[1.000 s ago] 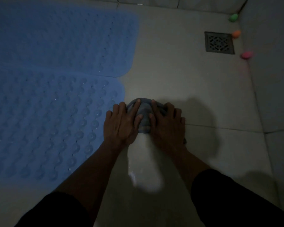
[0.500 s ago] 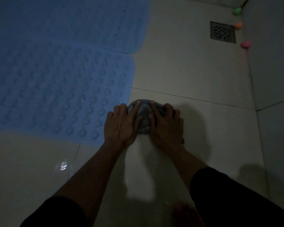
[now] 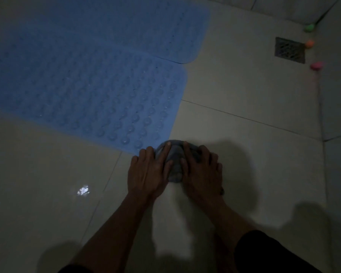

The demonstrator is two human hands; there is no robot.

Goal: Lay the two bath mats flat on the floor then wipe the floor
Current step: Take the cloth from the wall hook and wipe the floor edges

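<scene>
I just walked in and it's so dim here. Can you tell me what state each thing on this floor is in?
Near bath mat: flat, bumps up.
Far bath mat: flat.
Cloth: bunched, pressed to the floor.
Left hand: flat on cloth.
Right hand: flat on cloth.
Floor drain: uncovered.
Floor: wet glint at left.

The pale tiled floor (image 3: 244,91) carries two blue bath mats lying flat at the far left: the studded near mat (image 3: 83,95) overlaps the edge of the far mat (image 3: 126,26). A bunched grey cloth (image 3: 174,164) sits just off the near mat's right corner. Far right, a square metal drain (image 3: 289,50) is set into the tile, with small green (image 3: 309,27), orange (image 3: 309,43) and pink (image 3: 316,65) objects beside it along the wall.
</scene>
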